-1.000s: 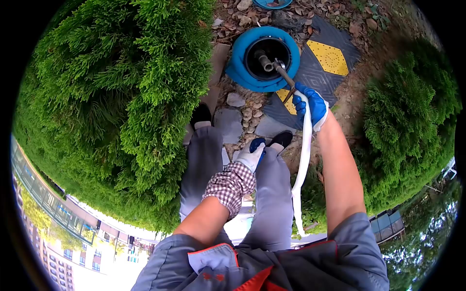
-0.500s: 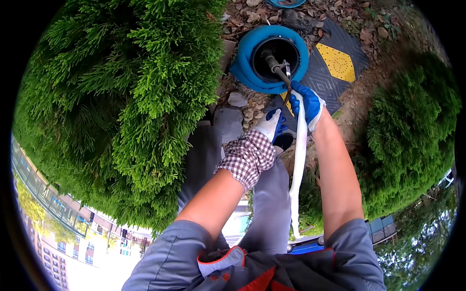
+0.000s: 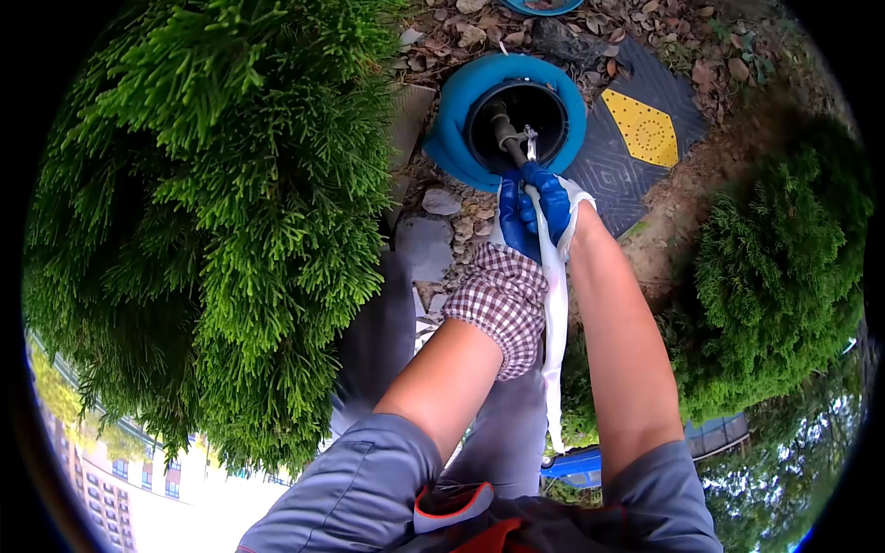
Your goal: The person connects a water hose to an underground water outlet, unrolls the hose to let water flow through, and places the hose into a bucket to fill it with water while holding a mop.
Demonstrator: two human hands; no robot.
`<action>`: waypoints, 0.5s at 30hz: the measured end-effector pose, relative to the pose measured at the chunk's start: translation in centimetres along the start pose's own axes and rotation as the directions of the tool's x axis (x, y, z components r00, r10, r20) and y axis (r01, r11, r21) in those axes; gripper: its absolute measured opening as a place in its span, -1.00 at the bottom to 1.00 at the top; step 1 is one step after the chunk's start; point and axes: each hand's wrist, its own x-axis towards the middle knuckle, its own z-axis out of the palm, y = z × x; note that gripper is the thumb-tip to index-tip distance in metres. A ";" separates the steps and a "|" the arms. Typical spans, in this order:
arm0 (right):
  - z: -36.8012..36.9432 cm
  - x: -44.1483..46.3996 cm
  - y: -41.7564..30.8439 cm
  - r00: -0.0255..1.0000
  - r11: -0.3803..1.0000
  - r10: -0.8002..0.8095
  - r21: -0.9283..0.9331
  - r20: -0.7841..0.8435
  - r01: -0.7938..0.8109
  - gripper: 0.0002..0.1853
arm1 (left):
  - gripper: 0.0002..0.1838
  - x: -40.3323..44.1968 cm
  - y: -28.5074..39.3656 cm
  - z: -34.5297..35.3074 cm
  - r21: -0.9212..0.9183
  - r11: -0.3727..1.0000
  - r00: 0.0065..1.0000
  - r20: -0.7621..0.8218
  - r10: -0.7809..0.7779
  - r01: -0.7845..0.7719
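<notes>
A dark grey pipe [image 3: 503,131] with a metal clamp [image 3: 530,139] on it slants up out of a round black opening [image 3: 479,115]. A thick blue ring [image 3: 449,101] surrounds the opening. My right hand [image 3: 550,205], in a blue-and-white glove, is closed around the pipe's near end and a long white strip [image 3: 554,313], which hangs down toward my body. My left hand [image 3: 516,217], in a similar glove with a checked sleeve cover, is against my right hand, its fingers closed at the pipe. Part of its grip is hidden.
Dense green shrubs [image 3: 267,230] stand close on the left, with another shrub [image 3: 774,249] on the right. A black rubber ramp with a yellow panel [image 3: 641,127] lies right of the ring. Stones [image 3: 426,247] and dry leaves cover the ground. A blue dish [image 3: 544,7] shows at the top.
My left hand has moved up and right to the pipe beside my right hand. My right hand has shifted slightly left, and the white strip moved with it.
</notes>
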 end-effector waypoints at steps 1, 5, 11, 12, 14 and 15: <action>0.2 0.1 0.1 1.000 1.000 0.005 0.000 0.002 -0.005 -0.75 | -0.73 -0.2 -0.3 0.3 -0.101 0.995 1.000 0.001 -0.009 0.009; 0.5 1.5 1.2 0.996 0.987 0.069 0.142 0.059 -0.076 -0.72 | -0.86 0.8 3.3 -2.3 -0.078 0.976 0.977 0.075 -0.200 0.205; 2.6 4.7 3.1 0.998 0.989 0.052 0.134 0.030 -0.056 -0.69 | -0.79 -0.6 5.7 0.3 0.479 0.878 0.965 -0.237 0.112 0.016; 2.7 4.7 3.0 0.999 0.991 0.042 0.128 0.027 -0.045 -0.69 | -0.78 -0.8 6.2 0.8 0.619 0.785 0.927 -0.307 0.216 0.022; 2.8 4.6 2.6 1.000 0.995 0.019 0.101 0.022 -0.021 -0.70 | -0.77 0.0 6.8 1.8 0.764 0.636 0.880 -0.369 0.299 0.105; 2.7 4.7 2.4 1.000 0.996 0.012 0.092 0.020 -0.014 -0.70 | -0.71 0.5 7.4 2.3 0.762 0.619 0.913 -0.370 0.170 0.193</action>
